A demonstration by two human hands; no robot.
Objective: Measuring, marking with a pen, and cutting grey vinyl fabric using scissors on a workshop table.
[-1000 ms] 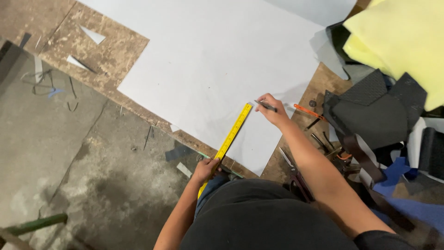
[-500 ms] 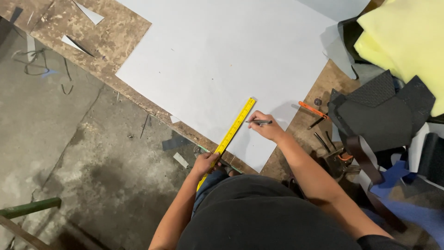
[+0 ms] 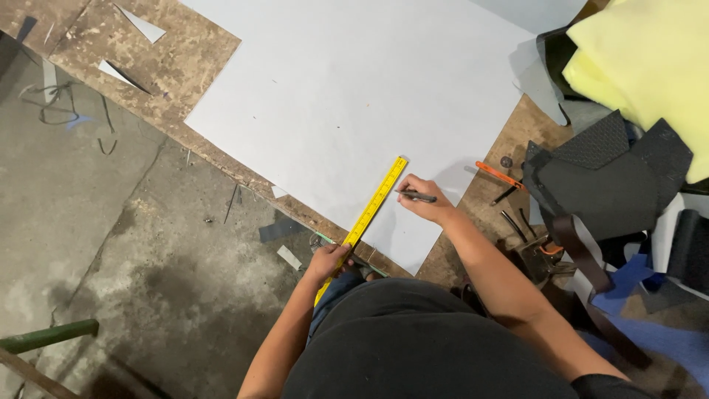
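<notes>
A large white sheet (image 3: 347, 96) lies flat on a worn wooden table (image 3: 148, 66). A yellow ruler (image 3: 369, 210) runs diagonally across the sheet's near corner and past the table's edge. My left hand (image 3: 326, 260) grips the ruler's near end at that edge. My right hand (image 3: 419, 199) holds a dark pen (image 3: 418, 196) with its tip against the ruler's right side, on the sheet.
Dark leather pieces (image 3: 605, 177) and pale yellow foam (image 3: 650, 66) pile up at the right. An orange-handled tool (image 3: 498, 174) and other small tools lie beside them. Blue fabric (image 3: 628, 295) sits lower right. Paper offcuts (image 3: 140, 26) rest far left. Grey concrete floor (image 3: 96, 244) lies below.
My right hand has slid the pen along the ruler toward me. The ruler and my left hand stay in place; the view shifted slightly.
</notes>
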